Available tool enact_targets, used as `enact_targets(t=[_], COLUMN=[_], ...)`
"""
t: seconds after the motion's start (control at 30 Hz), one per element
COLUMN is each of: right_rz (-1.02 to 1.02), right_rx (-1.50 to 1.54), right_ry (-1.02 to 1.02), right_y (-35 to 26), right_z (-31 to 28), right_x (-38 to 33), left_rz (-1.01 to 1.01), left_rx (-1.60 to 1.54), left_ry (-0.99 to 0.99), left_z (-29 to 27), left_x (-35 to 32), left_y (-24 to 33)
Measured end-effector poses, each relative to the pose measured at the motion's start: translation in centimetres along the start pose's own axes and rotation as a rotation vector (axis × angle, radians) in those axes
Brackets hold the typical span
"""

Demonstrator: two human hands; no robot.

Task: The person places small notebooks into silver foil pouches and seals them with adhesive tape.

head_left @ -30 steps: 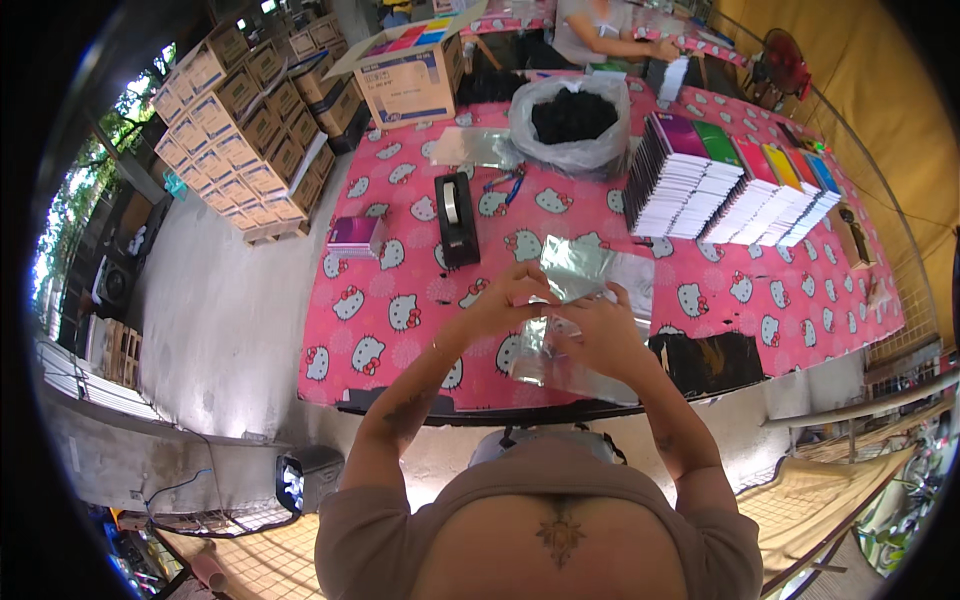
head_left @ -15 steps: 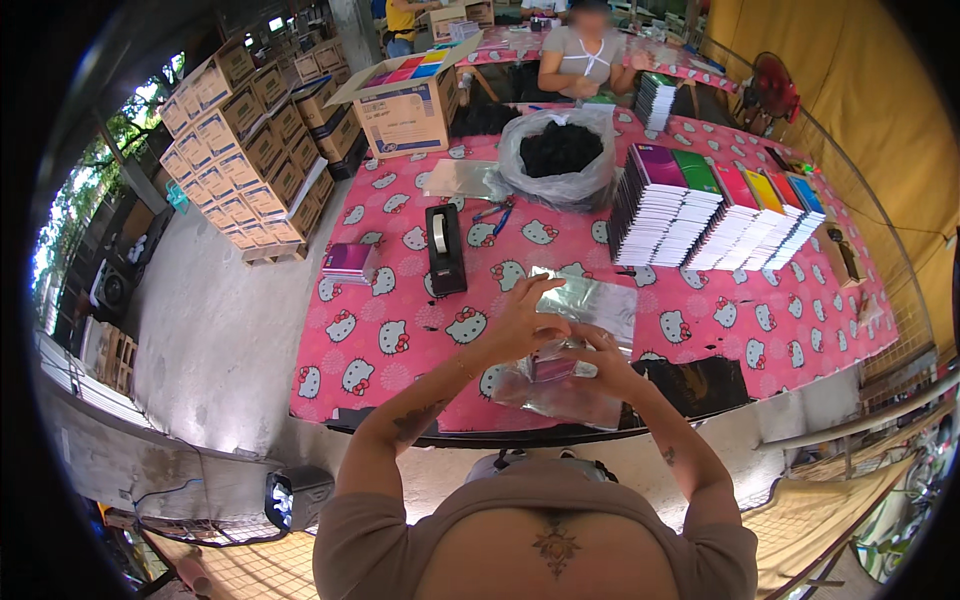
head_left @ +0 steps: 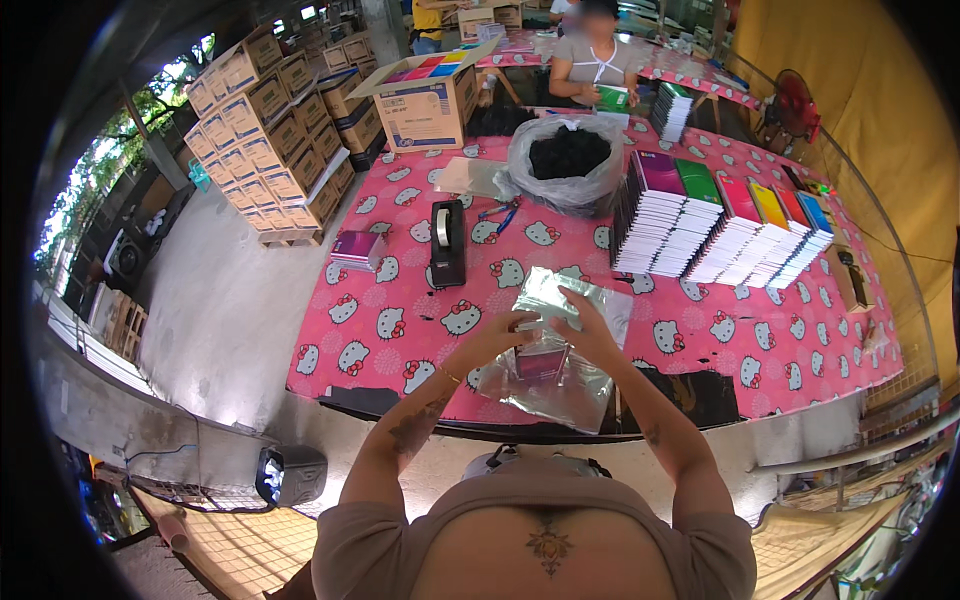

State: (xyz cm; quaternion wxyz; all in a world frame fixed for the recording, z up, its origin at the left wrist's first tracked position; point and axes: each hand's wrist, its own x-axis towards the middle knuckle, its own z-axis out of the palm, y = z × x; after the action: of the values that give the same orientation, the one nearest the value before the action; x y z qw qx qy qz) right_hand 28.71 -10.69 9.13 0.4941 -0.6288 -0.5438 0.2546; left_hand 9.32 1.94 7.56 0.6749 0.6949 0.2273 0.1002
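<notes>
A clear plastic bag (head_left: 565, 398) lies near the table's front edge, a small purple notebook (head_left: 540, 366) showing through it. More shiny clear plastic (head_left: 600, 300) spreads beneath and beyond it. My left hand (head_left: 503, 335) rests at the left side of the plastic, fingers apart and pointing right. Just across from it, my right hand (head_left: 590, 332) reaches over the plastic with its fingers spread. Between the two hands, the far end of the purple notebook is partly hidden. A black tape dispenser (head_left: 448, 262) stands beyond my left hand.
Notebook stacks (head_left: 660, 225) in several colours stand at the right. A bag of black material (head_left: 568, 160) sits at the back, with an open carton (head_left: 425, 118) to its left. Purple notebooks (head_left: 357, 250) lie at the left. Across the table, a person (head_left: 590, 65) holds a green notebook.
My right hand has moved up and left over the plastic, and my left hand slightly down and left. More of the purple notebook shows. The person opposite now holds a green notebook.
</notes>
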Motion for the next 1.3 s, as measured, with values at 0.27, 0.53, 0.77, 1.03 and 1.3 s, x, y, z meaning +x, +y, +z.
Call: enact_targets(t=[0.27,0.53,0.77,1.03,1.3], right_rz=[0.134,-0.156,-0.189,-0.27,-0.425], right_rx=[0.365,0.177,0.154,-0.148,-0.217], right_ry=[-0.218,-0.174,-0.136,-0.26,-0.289], right_y=[0.7,-1.6,-1.7,-2.4,-2.3], right_z=[0.8,0.3,-0.1,-1.9,-2.8], right_x=[2.5,4.3,3.7,4.5,2.3], left_rz=[0.115,0.141,0.08,0.097,0.303], left_rx=[-0.083,-0.149,0.035,0.001,0.2], left_ry=[0.066,0.173,0.158,0.147,0.148], left_z=[-0.1,1.3,1.5,1.7,1.2], left_x=[-0.3,-0.5,-0.7,-0.6,-1.1], left_y=[-1.4,-0.5,0.9,1.2,0.5])
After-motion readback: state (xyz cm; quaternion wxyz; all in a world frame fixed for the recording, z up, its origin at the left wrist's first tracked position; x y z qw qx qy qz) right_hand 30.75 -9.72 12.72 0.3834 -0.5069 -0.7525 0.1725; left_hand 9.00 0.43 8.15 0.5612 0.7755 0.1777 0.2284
